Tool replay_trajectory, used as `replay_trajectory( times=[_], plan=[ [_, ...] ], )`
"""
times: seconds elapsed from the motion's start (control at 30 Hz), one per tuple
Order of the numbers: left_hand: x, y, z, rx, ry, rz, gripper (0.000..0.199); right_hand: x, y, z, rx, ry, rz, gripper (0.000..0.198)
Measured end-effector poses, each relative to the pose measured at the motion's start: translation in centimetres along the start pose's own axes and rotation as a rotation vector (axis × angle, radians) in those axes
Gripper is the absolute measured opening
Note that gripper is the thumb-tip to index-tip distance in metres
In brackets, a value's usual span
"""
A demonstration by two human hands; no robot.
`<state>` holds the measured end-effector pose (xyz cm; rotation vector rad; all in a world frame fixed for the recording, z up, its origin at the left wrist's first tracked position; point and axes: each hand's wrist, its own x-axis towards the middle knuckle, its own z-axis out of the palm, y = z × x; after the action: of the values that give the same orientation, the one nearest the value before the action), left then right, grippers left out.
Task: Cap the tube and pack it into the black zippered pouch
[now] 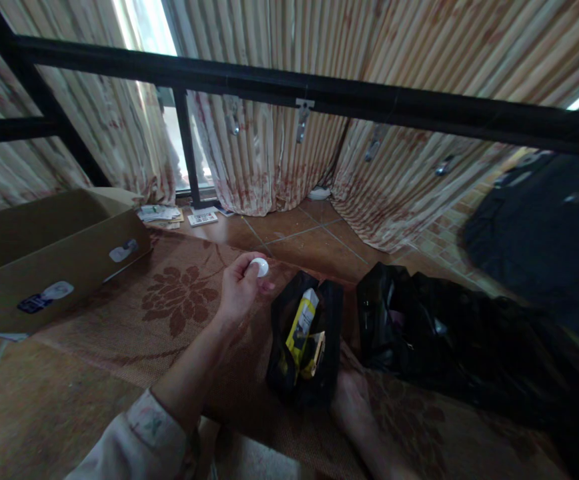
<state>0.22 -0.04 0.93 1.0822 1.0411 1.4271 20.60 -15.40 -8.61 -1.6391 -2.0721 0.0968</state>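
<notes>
On flower-patterned rug (182, 300): small blk bag (331, 327) btwn the hands, mouth open upward.
L hand (239, 280): thumb + fingers pinched narrow on a white disc (261, 267), held left of the small blk bag, apart from it.
R hand (352, 400): low at the bag's right side; fingertips hidden, can't tell grip.
Inside small blk bag: yel/white pack (303, 320), w/ gold-yel packet (316, 353) just beside it; print too blurred to read.
Big blk plastic bag (449, 347): far right, also open, contents unclear.
Cardboard box (74, 260): at left, open-topped, dark inside; blue/white label (44, 297) + whitish label (123, 251), wording illegible.
Near curtain (249, 153): papers (159, 213) + white card (203, 219) w/ QR-type squares, text too small.
</notes>
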Motion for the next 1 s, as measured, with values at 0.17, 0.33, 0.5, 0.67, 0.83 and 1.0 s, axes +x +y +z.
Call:
replay_trajectory(
  times=[0.17,0.33,0.5,0.67,0.83,1.0],
  plan=[
    [-0.02,-0.12,-0.04,0.005,-0.018,-0.008,0.025,0.01,-0.05,-0.04,-0.009,0.001,-0.003,0.044],
    [-0.31,0.13,0.15,0.027,-0.019,0.015,0.026,-0.10,0.26,0.28,-0.013,0.011,-0.011,0.046],
    [-0.61,0.64,0.35,0.047,-0.020,0.004,0.026,-0.14,0.25,0.27,-0.010,0.002,0.011,0.047],
    [-0.56,0.63,0.39,0.068,-0.008,0.005,0.027,-0.18,0.29,0.38,-0.013,0.006,-0.002,0.050],
    [-0.60,0.49,0.42,0.074,-0.021,-0.010,0.027,-0.31,0.37,0.54,-0.012,-0.005,0.028,0.049],
    [-0.42,0.30,0.39,0.098,-0.022,0.003,0.025,-0.15,0.29,0.37,-0.010,0.010,0.011,0.048]
  ],
)
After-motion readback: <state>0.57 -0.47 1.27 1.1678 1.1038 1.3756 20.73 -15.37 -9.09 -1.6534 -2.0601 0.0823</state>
